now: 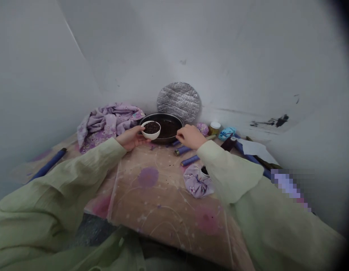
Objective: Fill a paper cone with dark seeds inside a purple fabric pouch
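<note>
My left hand (132, 138) grips a small white bowl (151, 136) by its side, thumb at the rim. Dark, loose bits (152, 127) fill the bowl, too fine to name. It is held at the front left of a round black pan (178, 138), whose bottom also has dark material on it. At the pan's right edge is my right hand (191, 136), fingers curled and pressed together; whether anything is between them is hidden. A purple flowered cloth pouch (197, 182) with a gathered middle lies near my right sleeve, dark stuff showing at its upper right.
Blue thread spools (190, 160) lie right of the pan. Behind it, a round silver quilted mat (178, 101) leans on the wall. Crumpled purple cloth (106, 122) sits left, beside a blue rod (50, 163). A lidded jar (214, 128) and a blue bundle (227, 133) stand back right.
</note>
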Demonstrator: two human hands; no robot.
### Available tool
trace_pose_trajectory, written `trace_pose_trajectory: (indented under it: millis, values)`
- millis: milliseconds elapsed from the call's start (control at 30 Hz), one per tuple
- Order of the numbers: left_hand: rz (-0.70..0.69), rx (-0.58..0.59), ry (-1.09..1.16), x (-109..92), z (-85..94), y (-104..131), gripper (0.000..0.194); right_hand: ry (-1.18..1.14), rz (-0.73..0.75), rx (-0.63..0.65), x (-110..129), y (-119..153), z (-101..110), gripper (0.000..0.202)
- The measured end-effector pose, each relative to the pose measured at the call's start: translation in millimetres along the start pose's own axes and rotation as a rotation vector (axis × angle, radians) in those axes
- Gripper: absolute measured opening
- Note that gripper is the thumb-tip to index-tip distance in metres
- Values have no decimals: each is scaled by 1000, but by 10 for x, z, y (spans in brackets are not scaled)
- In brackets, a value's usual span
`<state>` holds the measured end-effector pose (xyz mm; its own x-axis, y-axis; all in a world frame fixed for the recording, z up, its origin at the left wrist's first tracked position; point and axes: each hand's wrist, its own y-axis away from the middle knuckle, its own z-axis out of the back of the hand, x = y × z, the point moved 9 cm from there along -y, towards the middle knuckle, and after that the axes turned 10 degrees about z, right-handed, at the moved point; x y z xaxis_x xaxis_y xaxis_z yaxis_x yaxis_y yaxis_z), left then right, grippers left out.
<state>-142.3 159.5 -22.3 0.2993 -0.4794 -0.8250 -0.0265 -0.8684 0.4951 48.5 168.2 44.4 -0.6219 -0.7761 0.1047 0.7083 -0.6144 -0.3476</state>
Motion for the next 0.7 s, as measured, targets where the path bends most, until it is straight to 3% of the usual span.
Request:
trace_pose_trajectory:
  millis: [100, 200, 467, 567, 700]
  values:
    - [8, 40, -37, 32, -82, 55, 16, -58, 17, 8, -46, 56, 30, 32]
    - [36, 100, -83, 122, -269, 120, 16, -122, 17, 4, -46, 206, 149, 31]
    - [94, 368, -157, 420, -1054, 434, 17, -390, -78, -93, 200, 747, 374, 81]
    - [173, 412, -174, 567, -1290, 533, 17, -439, -142, -186, 182, 952, 436, 78]
    - [292, 457, -165, 789, -1550, 574, 20, -542, -260, -270, 55, 1204, 485, 58]
